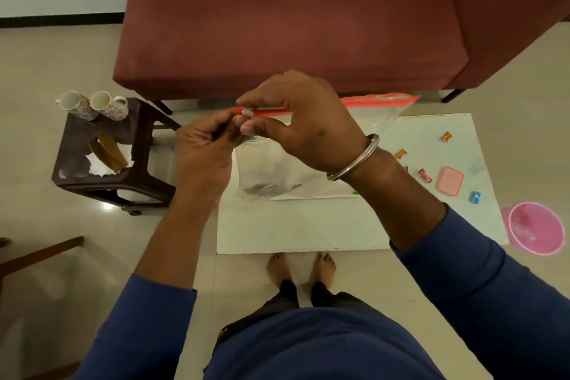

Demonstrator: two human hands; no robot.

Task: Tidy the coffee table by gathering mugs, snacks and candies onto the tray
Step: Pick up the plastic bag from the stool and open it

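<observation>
We hold a clear zip bag (pixel 311 160) above the white tabletop (pixel 308 225). The left hand (pixel 203 151) pinches the bag's corner at the end of its red seal strip (pixel 354 103); the right hand (pixel 296 120) pinches the white slider (pixel 247 112) on that strip between thumb and forefinger. A steel bangle (pixel 354 157) circles the right wrist. Something dark lies in the bottom of the bag; we cannot tell what.

On the tabletop, to the right of the bag, lie four wrapped candies: two orange (pixel 446 136) (pixel 400 153), one red (pixel 425 175), one blue (pixel 475 197). A pink lid (pixel 449 180) sits between the red and blue ones.

Two patterned mugs (pixel 92 105) stand touching on a dark stool (pixel 138 145) to the left, well apart from the tabletop, near a brown packet (pixel 108 153) on white paper. A pink bin (pixel 535 228) stands on the floor just beside the tabletop's right edge. A maroon sofa (pixel 293 34) lies beyond.
</observation>
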